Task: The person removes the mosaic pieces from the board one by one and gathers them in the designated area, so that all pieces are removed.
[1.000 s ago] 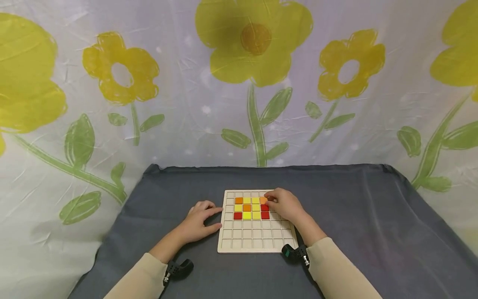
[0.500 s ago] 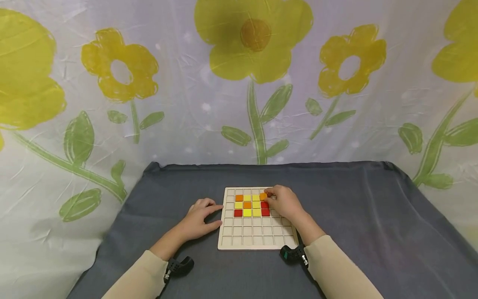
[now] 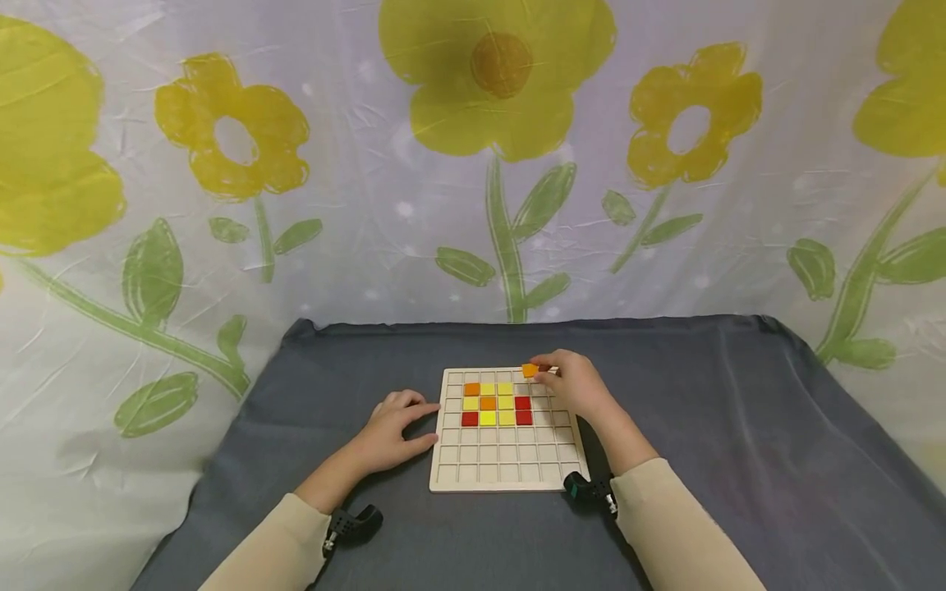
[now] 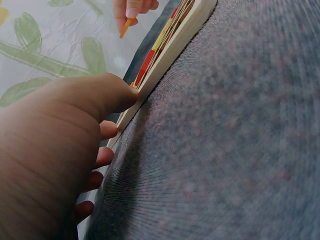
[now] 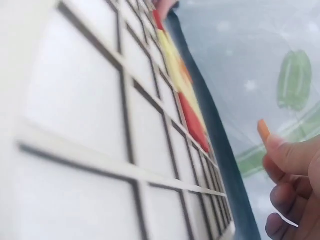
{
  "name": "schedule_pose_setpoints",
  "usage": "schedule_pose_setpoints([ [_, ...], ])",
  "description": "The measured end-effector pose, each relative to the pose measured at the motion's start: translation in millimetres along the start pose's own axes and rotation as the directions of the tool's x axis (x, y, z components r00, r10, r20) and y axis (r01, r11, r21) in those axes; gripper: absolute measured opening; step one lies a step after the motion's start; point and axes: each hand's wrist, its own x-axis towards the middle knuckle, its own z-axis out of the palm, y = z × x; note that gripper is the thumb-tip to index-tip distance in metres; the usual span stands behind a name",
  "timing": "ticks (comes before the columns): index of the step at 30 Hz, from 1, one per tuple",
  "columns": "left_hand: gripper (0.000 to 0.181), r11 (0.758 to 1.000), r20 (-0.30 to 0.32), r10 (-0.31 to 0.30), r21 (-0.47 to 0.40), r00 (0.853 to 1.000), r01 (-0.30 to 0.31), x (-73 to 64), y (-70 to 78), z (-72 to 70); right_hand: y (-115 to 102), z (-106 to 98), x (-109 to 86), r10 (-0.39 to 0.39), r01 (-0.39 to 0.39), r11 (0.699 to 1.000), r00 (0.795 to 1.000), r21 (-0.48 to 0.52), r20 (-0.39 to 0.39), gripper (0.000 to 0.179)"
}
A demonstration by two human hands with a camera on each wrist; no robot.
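Between thumb and fingers, my right hand [image 3: 580,386] pinches an orange square tile [image 3: 530,370] over the far edge of a wooden grid board [image 3: 489,453]. In the right wrist view the tile [image 5: 263,130] is tilted and raised off the grid. My left hand [image 3: 392,435] has its thumb and index fingertip at the board's left edge, fingers loosely extended. The left wrist view shows that thumb [image 4: 120,95] against the board's side [image 4: 175,50]. Within the grid lie several yellow tiles [image 3: 506,418], red tiles [image 3: 523,410] and orange tiles [image 3: 472,389].
Dark grey cloth [image 3: 473,538] covers the table beneath the board. Behind the table hangs a pale backdrop [image 3: 355,230] printed with yellow flowers. Each wrist carries a black camera mount, the left one [image 3: 356,528] close above the cloth.
My right hand has lifted the orange tile from the right end of the farthest coloured row and carried it toward the far edge, leaving that cell bare. The left hand stays in place.
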Motion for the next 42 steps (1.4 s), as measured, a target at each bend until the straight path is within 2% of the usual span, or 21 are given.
schedule_pose_setpoints([
  [12,0.052,1.0,0.006,-0.006,-0.002,1.0,0.006,-0.4,1.5,-2.9,4,-22,-1.3,0.032,-0.033,0.999,0.999,0.014,0.014,0.034],
  [19,0.053,1.0,0.013,-0.012,0.001,1.0,0.012,1.2,3.4,-3.9,11,-34,-3.2,0.034,-0.032,0.999,0.998,-0.036,0.052,0.034],
  [30,0.052,1.0,0.002,-0.005,-0.005,1.0,0.005,-0.7,2.0,-2.4,22,-50,-7.6,0.109,-0.107,0.994,0.992,-0.03,0.065,0.038],
  [42,0.052,1.0,0.012,-0.014,-0.012,1.0,0.015,0.4,2.9,-3.1,42,-60,-9.4,0.146,-0.138,0.985,0.986,-0.103,0.078,0.036],
])
